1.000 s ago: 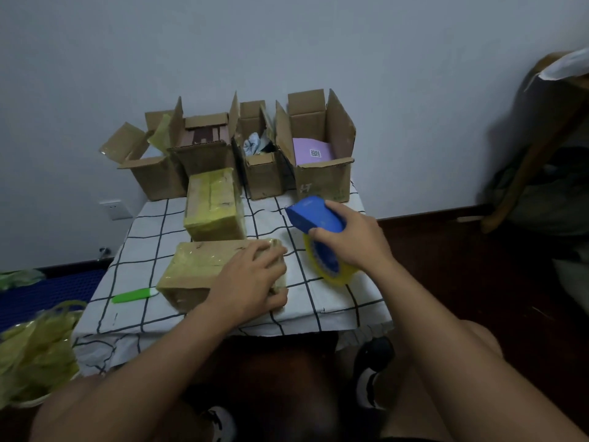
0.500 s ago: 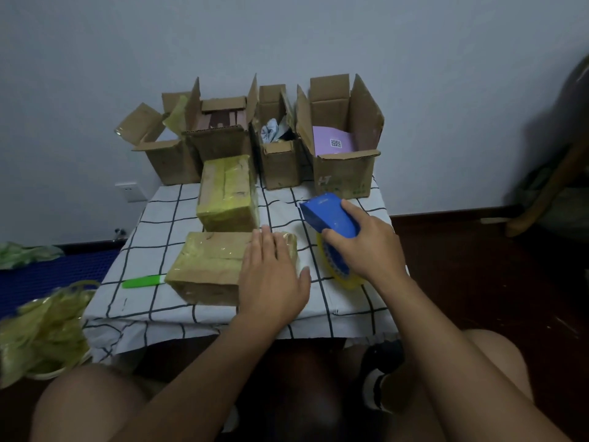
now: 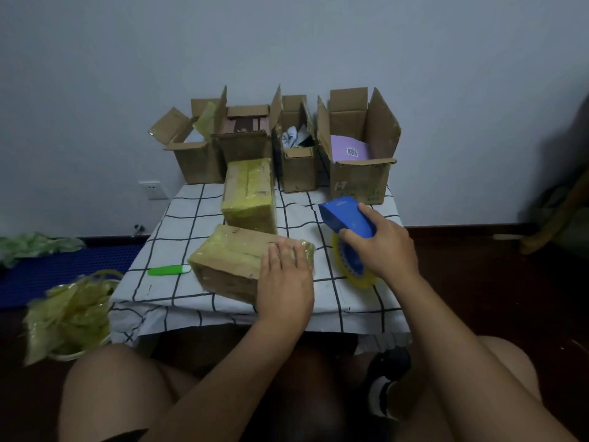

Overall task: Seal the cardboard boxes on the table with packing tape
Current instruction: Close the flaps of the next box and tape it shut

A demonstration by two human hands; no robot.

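Checked cloth covers the table, where the left hand lies flat-fingered on the near taped box, likely smoothing its seal, while the right hand grips the blue tape dispenser just beside it, four open boxes waiting behind.

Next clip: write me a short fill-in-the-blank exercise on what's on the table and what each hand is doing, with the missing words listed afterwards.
1. The right hand grips a tape dispenser whose colour is ____.
2. The left hand lies flat on the nearest taped box, while a second taped box lies ____ it.
3. Along the wall stand ____ open boxes.
4. The green knife lies on the tablecloth, to the ____ of the nearest taped box.

Missing words: blue; behind; four; left
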